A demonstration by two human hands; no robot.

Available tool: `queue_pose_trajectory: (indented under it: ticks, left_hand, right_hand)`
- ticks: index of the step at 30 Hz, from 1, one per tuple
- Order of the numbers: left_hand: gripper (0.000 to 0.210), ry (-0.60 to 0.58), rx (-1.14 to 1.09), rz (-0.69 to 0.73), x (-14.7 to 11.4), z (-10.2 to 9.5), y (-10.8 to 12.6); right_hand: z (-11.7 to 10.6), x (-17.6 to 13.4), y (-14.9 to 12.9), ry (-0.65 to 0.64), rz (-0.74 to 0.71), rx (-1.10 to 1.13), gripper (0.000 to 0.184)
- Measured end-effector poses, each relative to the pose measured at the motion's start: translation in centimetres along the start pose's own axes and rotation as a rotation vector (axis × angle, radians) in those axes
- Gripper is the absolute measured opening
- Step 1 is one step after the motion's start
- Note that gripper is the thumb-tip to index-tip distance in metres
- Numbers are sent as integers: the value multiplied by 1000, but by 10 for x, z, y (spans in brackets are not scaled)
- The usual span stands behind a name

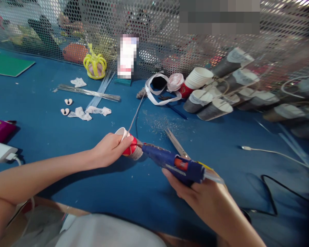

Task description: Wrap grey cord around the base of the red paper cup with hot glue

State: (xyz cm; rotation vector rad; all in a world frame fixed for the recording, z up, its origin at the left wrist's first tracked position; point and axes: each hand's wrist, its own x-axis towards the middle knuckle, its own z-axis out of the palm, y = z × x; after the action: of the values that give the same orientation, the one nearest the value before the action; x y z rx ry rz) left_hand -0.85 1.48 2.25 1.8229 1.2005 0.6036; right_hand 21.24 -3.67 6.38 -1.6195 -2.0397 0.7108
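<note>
My left hand [112, 149] is closed around a red and white paper cup [130, 148], tipped on its side with its open rim toward the upper left. Grey cord [137, 113] runs from the cup up to a small grey bundle [141, 93] on the table; some appears wound about the cup's base. A blue hot glue gun [170, 161] is gripped in my right hand [195, 192], its nozzle at the wrapped end of the cup. Clear glue stick protrudes from the gun's back. Scissors [177, 144] lie just behind the gun, their handles partly hidden.
Cups wrapped in dark material [215, 109] crowd the back right beside stacked paper cups [198, 79]. White ribbon [170, 101], metal wires [89, 92] and a yellow basket-like ornament [94, 67] lie toward the perforated metal screen [154, 51]. A black cable [270, 192] curls at right.
</note>
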Motion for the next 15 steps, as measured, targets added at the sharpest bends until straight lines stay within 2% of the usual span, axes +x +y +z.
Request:
queue_pose_trajectory:
  ticks: [8, 15]
  left_hand:
    - [55, -13, -27, -12, 0, 0, -1]
    - [56, -14, -38, -23, 0, 0, 2]
  right_hand:
    - [-5, 0, -2, -17, -127, -68, 23]
    - [-3, -2, 1, -30, -168, -62, 17]
